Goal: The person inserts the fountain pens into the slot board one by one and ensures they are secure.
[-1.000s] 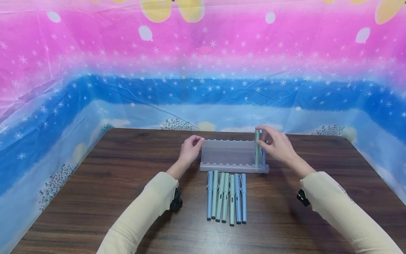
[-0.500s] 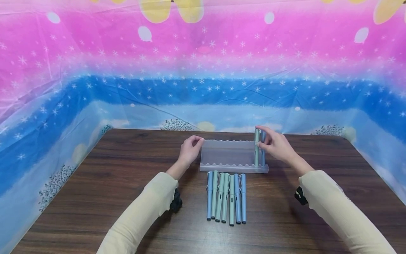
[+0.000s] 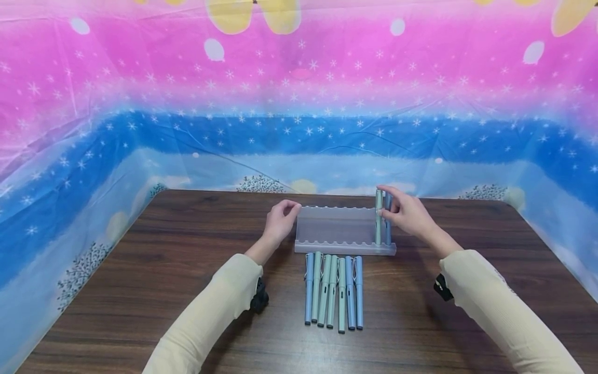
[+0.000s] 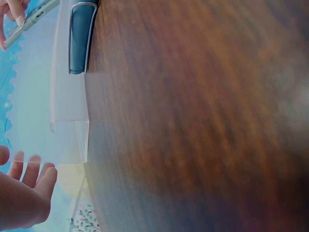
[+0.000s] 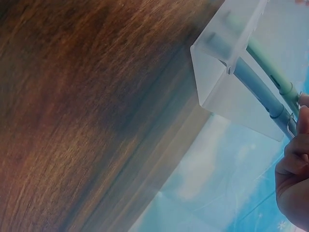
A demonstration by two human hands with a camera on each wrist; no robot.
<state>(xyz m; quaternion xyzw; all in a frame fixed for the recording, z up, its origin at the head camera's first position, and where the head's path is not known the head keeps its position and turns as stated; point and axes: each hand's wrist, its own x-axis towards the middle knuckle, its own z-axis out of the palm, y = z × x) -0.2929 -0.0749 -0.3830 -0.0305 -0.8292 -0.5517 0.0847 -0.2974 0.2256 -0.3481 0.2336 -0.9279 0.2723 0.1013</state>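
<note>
Frosted plastic, scalloped along both long edges, makes the rack [image 3: 336, 225]; my left hand [image 3: 279, 220] pinches its top left corner. Open notches run rightward. In front of the rack lie seven pens [image 3: 332, 292], blue and green. Near the rack's right end, my right hand [image 3: 413, 215] grips an upright green pen [image 3: 378, 228] beside a blue pen [image 3: 388, 232]. The bench [image 3: 201, 228] extends past both rack ends.

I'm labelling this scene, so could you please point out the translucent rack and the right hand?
Translucent rack [image 3: 337, 226]: head view, on its back panel.
Right hand [image 3: 410, 212]: head view, on its back.
</note>
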